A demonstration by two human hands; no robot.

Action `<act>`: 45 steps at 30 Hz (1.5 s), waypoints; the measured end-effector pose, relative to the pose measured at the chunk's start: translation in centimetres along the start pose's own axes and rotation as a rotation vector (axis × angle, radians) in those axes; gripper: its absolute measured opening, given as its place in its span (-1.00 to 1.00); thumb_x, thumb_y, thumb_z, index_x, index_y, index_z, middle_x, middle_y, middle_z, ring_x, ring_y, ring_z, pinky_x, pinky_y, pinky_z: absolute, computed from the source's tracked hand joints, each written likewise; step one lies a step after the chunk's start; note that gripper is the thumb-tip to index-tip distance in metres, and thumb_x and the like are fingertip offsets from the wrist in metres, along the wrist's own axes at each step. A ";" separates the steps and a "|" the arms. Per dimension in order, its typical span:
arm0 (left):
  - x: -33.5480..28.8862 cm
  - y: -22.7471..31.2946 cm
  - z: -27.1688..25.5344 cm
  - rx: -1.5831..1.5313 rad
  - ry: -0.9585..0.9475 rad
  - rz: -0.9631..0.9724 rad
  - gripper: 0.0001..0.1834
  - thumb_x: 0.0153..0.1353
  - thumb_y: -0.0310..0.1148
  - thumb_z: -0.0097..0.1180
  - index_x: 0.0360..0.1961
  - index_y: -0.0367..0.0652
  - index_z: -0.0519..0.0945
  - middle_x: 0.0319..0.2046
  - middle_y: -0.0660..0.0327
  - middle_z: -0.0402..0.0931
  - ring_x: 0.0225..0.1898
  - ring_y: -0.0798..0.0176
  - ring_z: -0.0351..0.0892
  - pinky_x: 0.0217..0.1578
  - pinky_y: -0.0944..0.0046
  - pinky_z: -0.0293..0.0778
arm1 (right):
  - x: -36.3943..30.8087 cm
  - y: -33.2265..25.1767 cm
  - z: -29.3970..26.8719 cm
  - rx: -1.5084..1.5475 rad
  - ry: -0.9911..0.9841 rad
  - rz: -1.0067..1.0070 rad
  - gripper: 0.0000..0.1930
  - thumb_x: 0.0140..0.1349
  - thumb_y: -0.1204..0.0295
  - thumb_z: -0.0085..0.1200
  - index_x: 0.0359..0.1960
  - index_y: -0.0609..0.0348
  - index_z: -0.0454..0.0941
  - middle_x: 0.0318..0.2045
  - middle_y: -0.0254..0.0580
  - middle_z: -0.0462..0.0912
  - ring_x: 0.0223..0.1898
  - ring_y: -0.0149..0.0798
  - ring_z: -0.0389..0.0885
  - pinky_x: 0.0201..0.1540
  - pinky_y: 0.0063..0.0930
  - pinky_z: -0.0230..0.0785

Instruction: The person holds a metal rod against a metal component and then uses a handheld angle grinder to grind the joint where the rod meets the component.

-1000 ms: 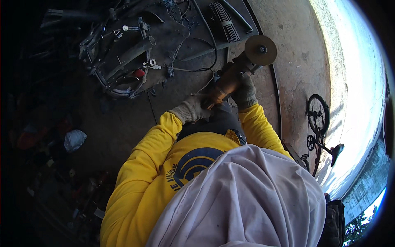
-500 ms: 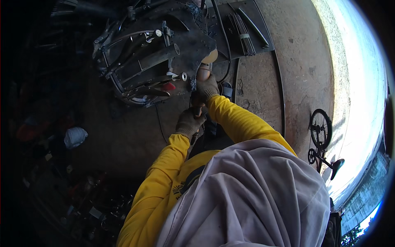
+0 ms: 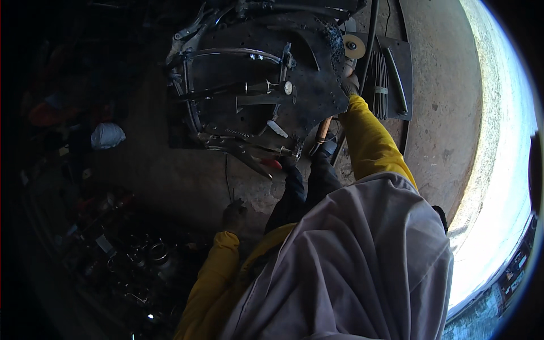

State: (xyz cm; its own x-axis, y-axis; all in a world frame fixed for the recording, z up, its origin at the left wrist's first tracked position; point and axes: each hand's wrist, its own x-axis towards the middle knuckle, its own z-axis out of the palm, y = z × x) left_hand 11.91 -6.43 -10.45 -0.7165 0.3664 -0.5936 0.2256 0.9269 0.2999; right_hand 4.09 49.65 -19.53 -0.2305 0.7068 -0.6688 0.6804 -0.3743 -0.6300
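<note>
At the right end of the dark metal worktable, my gloved right hand is closed around an angle grinder. The tool's pale round disc faces up beside the table edge; part of its body is hidden by the hand and the table. My gloved left hand hangs low, away from the table, touching nothing that I can see. Its fingers are too dark to read. On the table lies a welded tube frame, with locking pliers gripping its near side.
A wooden-handled tool juts out at the table's near edge. Bundled thin rods and a metal tube lie on a dark board at the right. A cable runs past the grinder. A white bag and cluttered metal parts are leftward.
My left hand has let go of the grinder and dropped down and left. My right hand has carried the grinder farther away along the table's right edge. The view has shifted.
</note>
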 end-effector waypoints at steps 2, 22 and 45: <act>-2.2 -0.7 1.3 -0.020 0.000 -0.050 -0.68 0.25 -0.32 0.07 -0.03 -0.20 0.67 -0.15 -0.09 0.66 -0.10 -0.16 0.66 0.00 -0.02 0.57 | 1.1 0.0 -0.2 -0.034 0.030 -0.028 -0.13 -0.16 0.00 0.47 0.19 0.23 0.47 0.12 0.19 0.60 0.15 0.10 0.60 0.17 -0.13 0.45; -3.7 8.6 -11.9 -1.027 0.211 -0.371 -0.55 0.39 -0.54 -0.04 0.29 -0.16 0.49 -0.05 0.10 0.60 -0.28 0.27 0.65 -0.25 0.23 0.70 | -2.6 3.2 0.4 -0.920 -0.070 -0.855 -0.33 0.12 0.21 0.30 0.26 0.19 0.43 0.09 0.12 0.62 0.05 -0.04 0.66 0.09 -0.21 0.48; 13.9 12.9 -26.3 -2.039 -0.445 0.571 -0.66 0.46 -0.57 -0.09 0.22 -0.29 0.43 0.10 -0.02 0.58 0.16 0.04 0.61 0.30 -0.04 0.53 | -33.5 -1.2 -0.7 0.030 -0.815 -0.309 -0.65 0.45 0.23 0.02 -0.02 0.29 0.65 -0.28 -0.23 0.71 -0.29 -0.41 0.64 -0.18 -0.45 0.50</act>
State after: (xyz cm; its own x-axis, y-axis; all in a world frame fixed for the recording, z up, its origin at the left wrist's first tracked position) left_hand -12.53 8.49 4.81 -0.6174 0.7677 -0.1714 -0.7423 -0.4966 0.4498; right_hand 11.46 26.89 3.91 -0.8356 0.1339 -0.5328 0.4892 -0.2599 -0.8325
